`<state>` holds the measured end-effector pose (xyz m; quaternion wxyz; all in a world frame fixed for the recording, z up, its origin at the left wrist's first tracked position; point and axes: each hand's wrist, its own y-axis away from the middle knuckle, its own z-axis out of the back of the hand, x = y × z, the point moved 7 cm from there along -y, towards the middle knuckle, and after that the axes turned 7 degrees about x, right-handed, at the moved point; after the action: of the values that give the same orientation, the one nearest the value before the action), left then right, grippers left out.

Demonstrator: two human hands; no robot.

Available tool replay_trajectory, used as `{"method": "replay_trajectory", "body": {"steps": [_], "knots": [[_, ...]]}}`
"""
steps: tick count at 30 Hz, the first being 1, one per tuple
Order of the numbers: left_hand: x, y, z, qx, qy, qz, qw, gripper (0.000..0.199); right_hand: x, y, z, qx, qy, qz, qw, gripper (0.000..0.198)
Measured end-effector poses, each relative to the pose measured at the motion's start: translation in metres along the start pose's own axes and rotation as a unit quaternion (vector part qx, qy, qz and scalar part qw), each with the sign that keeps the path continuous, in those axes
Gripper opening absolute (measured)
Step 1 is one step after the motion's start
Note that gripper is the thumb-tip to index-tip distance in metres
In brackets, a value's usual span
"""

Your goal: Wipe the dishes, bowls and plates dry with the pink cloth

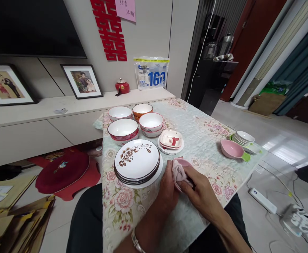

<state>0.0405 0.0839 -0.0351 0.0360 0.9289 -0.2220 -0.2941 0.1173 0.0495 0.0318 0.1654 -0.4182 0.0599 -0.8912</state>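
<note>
Over the near edge of the table, my left hand point(168, 186) is closed around a pink bowl point(184, 162) from the left, holding it tilted. My right hand point(197, 186) presses a pale pink cloth point(179, 172) into the bowl, its fingers bunched on the cloth. Left of the hands lies a stack of white plates point(138, 160) with brown flowers and dark rims. Just beyond the hands, small rectangular dishes point(171, 138) with a red print rest on round white plates point(169, 151).
Stacked bowls point(123, 128) stand at the table's far left. At the right edge sit a pink bowl with a green handle point(232, 149) and small white dishes point(245, 136). A flowered cloth point(191, 119) covers the table. Behind are a cabinet point(90, 105), a red pot point(122, 86) and a plastic pack point(152, 73).
</note>
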Motion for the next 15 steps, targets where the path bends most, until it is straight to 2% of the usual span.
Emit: {"method": "replay_trajectory", "body": {"steps": [4,7,10,15], "knots": [[0.01,0.001,-0.005,0.049,0.051,0.08,0.994,0.045,0.019,-0.001,0.007,-0.02,0.036,0.123,0.992,0.03],[0.009,0.002,-0.011,0.065,0.076,0.071,0.992,0.038,0.022,-0.005,0.009,-0.058,0.122,0.169,0.976,0.029],[0.005,0.002,-0.012,0.044,0.068,0.045,0.996,0.034,0.018,-0.01,0.008,-0.106,0.2,0.149,0.963,0.023],[0.001,0.0,-0.013,0.03,0.017,0.006,0.999,0.034,0.006,-0.009,0.012,-0.181,0.278,0.012,0.943,0.006]]}}
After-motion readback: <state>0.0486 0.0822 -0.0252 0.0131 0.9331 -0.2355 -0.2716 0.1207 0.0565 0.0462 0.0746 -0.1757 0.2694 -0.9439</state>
